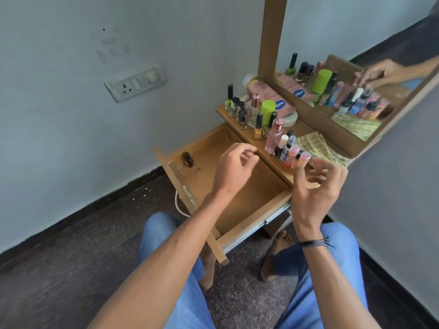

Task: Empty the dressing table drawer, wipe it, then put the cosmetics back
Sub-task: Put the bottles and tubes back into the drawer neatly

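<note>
Wooden drawer [259, 195] holds one dark bottle [188, 159] left of the slack, empty left hand [234, 167]; loose-fingered right hand [318, 184] is farther.

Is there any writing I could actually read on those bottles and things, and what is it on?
"Vaseline": on the blue oval badge of the pink lotion bottle lying on the table top, seen again in the mirror.
The bottle's other print and the labels of the small bottles: too blurred to read.

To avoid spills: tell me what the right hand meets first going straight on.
Probably the orange tube nearest it on the dressing table; the fingers of the right hand point toward it, depth unclear.
</note>
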A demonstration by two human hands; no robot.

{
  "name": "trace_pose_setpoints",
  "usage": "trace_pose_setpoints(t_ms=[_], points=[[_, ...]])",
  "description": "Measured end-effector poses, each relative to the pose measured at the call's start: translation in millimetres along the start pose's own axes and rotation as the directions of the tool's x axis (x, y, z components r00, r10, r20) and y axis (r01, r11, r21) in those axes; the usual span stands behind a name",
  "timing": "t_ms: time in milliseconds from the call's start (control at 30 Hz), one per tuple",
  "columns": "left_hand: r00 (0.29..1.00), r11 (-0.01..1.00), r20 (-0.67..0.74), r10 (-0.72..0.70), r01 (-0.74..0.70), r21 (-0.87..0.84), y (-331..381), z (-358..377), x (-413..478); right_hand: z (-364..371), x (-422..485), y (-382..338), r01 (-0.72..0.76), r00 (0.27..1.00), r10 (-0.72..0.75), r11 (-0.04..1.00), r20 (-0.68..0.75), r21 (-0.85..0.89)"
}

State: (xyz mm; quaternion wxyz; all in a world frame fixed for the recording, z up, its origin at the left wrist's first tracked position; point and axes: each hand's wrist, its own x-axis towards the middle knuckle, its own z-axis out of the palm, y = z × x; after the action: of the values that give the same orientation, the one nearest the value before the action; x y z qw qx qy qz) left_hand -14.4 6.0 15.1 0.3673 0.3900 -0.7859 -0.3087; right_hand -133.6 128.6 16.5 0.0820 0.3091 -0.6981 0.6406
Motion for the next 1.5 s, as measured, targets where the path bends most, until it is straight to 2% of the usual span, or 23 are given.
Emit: trace_pose_setpoints(t_ms=[67,133,300,533,700,933,1033,1167,1233,1367,1500], points=[[0.999,0.997,0.046,-0.004,0.008,-0.080,18,17,-2,-5,9,10,-0.094,0.994,0.096,0.995,0.059,-0.033],[0.996,0.988,0.079,-0.026,0.038,-0.148,29,30,-3,-11,14,19,-0.133,0.969,0.151,0.986,0.194,-0.104],[0.991,0.974,0.101,-0.082,0.101,-0.202,37,50,-6,-13,25,16,-0.073,0.915,0.148,0.976,0.375,-0.207],[0.986,0.973,0.109,-0.127,0.145,-0.178,42,56,-5,-10,32,12,-0.094,0.910,0.187,0.963,0.371,-0.254],[0.984,0.959,0.147,-0.102,0.136,-0.250,46,50,-12,-16,30,11,-0.125,0.913,0.206,0.963,0.353,-0.240],[0.983,0.958,0.170,-0.065,0.109,-0.266,40,23,-26,-22,14,-6,-0.136,0.873,0.204,0.974,0.444,-0.180],[0.977,0.967,0.202,-0.067,0.114,-0.228,27,-1,-34,-16,1,-16,-0.139,0.834,0.202,0.977,0.513,-0.160],[0.959,0.991,0.274,-0.079,0.106,-0.085,1,-40,-48,1,-18,-20,-0.113,0.721,0.186,0.982,0.668,-0.151],[0.936,0.989,0.321,-0.147,0.137,0.053,-9,-58,-55,10,-25,-19,-0.076,0.615,0.182,0.982,0.767,-0.173],[0.902,0.927,0.334,-0.275,0.156,0.342,-23,-80,-69,27,-37,-15,0.102,0.384,0.174,0.968,0.907,-0.230],[0.912,0.868,0.306,-0.274,0.098,0.486,-33,-82,-79,39,-41,-9,0.306,0.156,0.179,0.926,0.971,-0.220]])
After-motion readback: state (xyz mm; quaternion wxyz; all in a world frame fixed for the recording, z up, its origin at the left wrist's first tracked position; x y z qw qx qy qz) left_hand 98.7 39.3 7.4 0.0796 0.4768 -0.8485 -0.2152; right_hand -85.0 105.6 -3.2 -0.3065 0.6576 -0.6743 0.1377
